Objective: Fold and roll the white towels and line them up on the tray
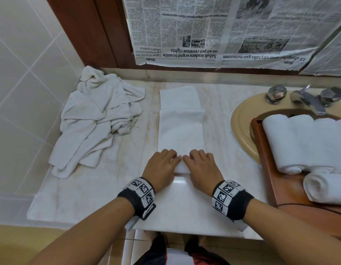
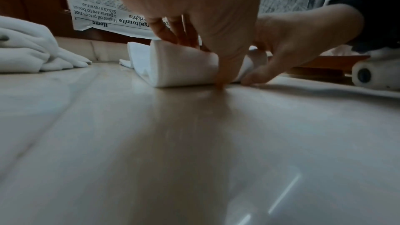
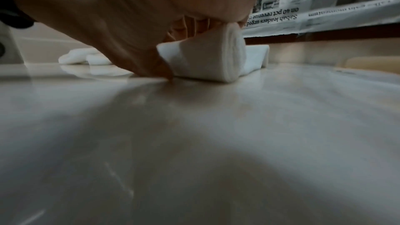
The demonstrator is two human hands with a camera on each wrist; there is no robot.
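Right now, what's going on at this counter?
A person is rolling a folded white towel on the marble counter. Both the left hand and the right hand curl over the started roll at the near end; most of the strip lies flat beyond them. Finished rolls sit side by side on the wooden tray over the sink, with one more roll lying in front of them. A crumpled pile of towels waits on the left.

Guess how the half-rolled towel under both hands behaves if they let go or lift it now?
The half-rolled towel is soft cloth, so it probably sags if lifted by one end. Only left hand and right hand pin the roll, so it likely loosens once released. The glossy counter may let it slide.
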